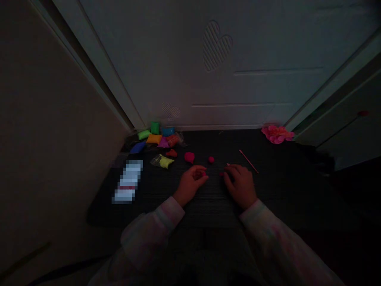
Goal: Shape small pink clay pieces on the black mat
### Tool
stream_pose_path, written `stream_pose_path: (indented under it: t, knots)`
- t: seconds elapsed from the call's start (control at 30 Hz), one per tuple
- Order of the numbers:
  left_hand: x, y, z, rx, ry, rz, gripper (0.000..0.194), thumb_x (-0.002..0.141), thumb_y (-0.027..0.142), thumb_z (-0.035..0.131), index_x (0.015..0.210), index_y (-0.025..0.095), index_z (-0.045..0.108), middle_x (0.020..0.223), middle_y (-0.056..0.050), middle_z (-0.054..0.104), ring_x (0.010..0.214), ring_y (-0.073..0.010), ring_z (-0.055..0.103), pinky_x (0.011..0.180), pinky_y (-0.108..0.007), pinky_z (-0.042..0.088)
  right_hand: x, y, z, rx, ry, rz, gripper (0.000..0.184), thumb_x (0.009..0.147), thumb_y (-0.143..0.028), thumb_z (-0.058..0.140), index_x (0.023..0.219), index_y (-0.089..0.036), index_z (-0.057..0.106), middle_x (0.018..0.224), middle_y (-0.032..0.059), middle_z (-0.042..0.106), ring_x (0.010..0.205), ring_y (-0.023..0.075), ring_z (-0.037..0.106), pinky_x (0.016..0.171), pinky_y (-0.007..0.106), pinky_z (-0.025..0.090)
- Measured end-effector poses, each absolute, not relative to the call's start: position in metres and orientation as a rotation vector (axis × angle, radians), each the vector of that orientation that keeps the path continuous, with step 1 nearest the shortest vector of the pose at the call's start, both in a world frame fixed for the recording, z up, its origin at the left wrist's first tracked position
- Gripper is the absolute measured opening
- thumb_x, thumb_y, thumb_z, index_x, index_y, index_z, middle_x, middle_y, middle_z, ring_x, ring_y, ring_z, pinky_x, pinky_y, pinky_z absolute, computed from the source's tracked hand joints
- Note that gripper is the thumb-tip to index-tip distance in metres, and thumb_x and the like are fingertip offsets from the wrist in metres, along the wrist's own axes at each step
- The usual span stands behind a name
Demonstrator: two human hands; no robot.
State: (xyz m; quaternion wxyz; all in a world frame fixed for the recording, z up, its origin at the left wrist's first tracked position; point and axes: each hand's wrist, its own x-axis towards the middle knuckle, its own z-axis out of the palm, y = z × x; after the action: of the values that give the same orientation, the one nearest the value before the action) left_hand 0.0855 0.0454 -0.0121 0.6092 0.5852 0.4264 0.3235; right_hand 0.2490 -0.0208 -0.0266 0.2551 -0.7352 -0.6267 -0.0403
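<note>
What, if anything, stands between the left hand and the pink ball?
Nothing visible does. The ball lies on the table just beyond the left hand, which appears to hold a pink piece; the pink lump sits off to the left.

A small pinkish-red lump of soft material (204,174) is held in the fingers of the left hand (190,182). A small dark-red piece (221,174) is seen at the fingers of the right hand (241,186). Beyond them, a round red ball (211,159), a larger crimson lump (189,157) and a slim pink stick (249,161) are laid on the dark counter (282,190), with brightly coloured packets (154,139) grouped at the far left.
</note>
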Motion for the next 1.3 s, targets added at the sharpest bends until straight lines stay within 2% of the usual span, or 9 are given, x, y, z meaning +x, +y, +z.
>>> stream_pose_path:
  t: [0.13,0.37,0.63,0.8,0.9,1.0,1.13,1.23,1.3]
  knots:
    - [0.084,0.044,-0.013,1.471,0.987,0.741,0.018,0.071,0.024,0.057,0.085,0.014,0.060,0.079,-0.002,0.061,0.073,-0.0120,0.057,0.070,-0.025,0.045,0.249,-0.021,-0.027,-1.994,-1.689,-0.104,0.021,0.080,-0.026,0.046,0.093,-0.016,0.059,0.100,0.0091,0.059,0.091,0.0229,0.051,0.075,0.036,0.037]
    - [0.084,0.040,-0.018,1.705,0.966,0.800,0.025,0.077,0.026,0.050,0.098,0.016,0.059,0.096,-0.007,0.064,0.084,-0.0149,0.060,0.078,-0.029,0.047,0.250,-0.020,-0.028,-1.972,-1.678,-0.093,0.021,0.080,-0.025,0.046,0.094,-0.016,0.058,0.100,0.0096,0.059,0.092,0.0233,0.051,0.076,0.037,0.038]
    - [0.084,0.039,-0.017,1.873,1.024,0.812,0.017,0.069,0.026,0.061,0.082,0.016,0.061,0.081,-0.004,0.064,0.074,-0.0141,0.061,0.071,-0.028,0.050,0.251,-0.020,-0.028,-1.939,-1.649,-0.093,0.021,0.079,-0.025,0.046,0.094,-0.016,0.057,0.099,0.0101,0.059,0.091,0.0234,0.052,0.076,0.039,0.039]
    - [0.083,0.039,-0.022,1.803,1.002,0.837,0.028,0.071,0.027,0.059,0.097,0.016,0.059,0.090,-0.006,0.065,0.080,-0.0152,0.062,0.077,-0.030,0.050,0.250,-0.019,-0.031,-1.914,-1.634,-0.092,0.021,0.079,-0.025,0.046,0.094,-0.016,0.057,0.098,0.0107,0.058,0.091,0.0237,0.052,0.076,0.040,0.040]
    - [0.082,0.038,-0.018,1.772,0.994,0.860,0.028,0.075,0.026,0.055,0.102,0.018,0.058,0.095,-0.006,0.065,0.086,-0.0157,0.062,0.082,-0.032,0.048,0.250,-0.020,-0.029,-1.863,-1.613,-0.095,0.021,0.080,-0.026,0.046,0.094,-0.015,0.057,0.097,0.0111,0.058,0.092,0.0234,0.052,0.078,0.041,0.041]
    - [0.082,0.037,0.005,1.690,0.928,0.928,0.033,0.075,0.024,0.055,0.108,0.019,0.053,0.098,-0.006,0.065,0.088,-0.0152,0.062,0.082,-0.031,0.049,0.247,-0.025,-0.008,-1.677,-1.586,-0.026,0.021,0.081,-0.025,0.045,0.097,-0.017,0.056,0.096,0.0102,0.057,0.093,0.0217,0.052,0.080,0.040,0.042]
    - [0.083,0.036,0.068,1.598,0.686,1.159,0.050,0.071,0.017,0.061,0.117,0.025,0.043,0.093,-0.002,0.066,0.081,-0.0113,0.063,0.075,-0.024,0.051,0.233,-0.032,0.054,-1.339,-1.622,0.088,0.028,0.082,-0.021,0.045,0.109,-0.025,0.050,0.099,0.0039,0.057,0.093,0.0162,0.053,0.077,0.030,0.045]
    - [0.086,0.034,0.114,1.538,0.446,1.380,0.058,0.064,0.008,0.066,0.112,0.033,0.045,0.092,0.003,0.064,0.072,-0.0075,0.062,0.068,-0.017,0.051,0.219,-0.032,0.100,-1.188,-1.582,-0.016,0.030,0.082,-0.022,0.047,0.110,-0.028,0.051,0.099,0.0012,0.058,0.092,0.0140,0.054,0.077,0.025,0.044]
    - [0.088,0.033,0.134,1.512,0.345,1.468,0.060,0.063,0.003,0.066,0.109,0.035,0.046,0.083,0.006,0.063,0.068,-0.0060,0.061,0.066,-0.015,0.050,0.212,-0.026,0.121,-1.156,-1.488,-0.064,0.025,0.083,-0.025,0.045,0.105,-0.028,0.055,0.094,0.0003,0.060,0.085,0.0133,0.056,0.074,0.025,0.045]
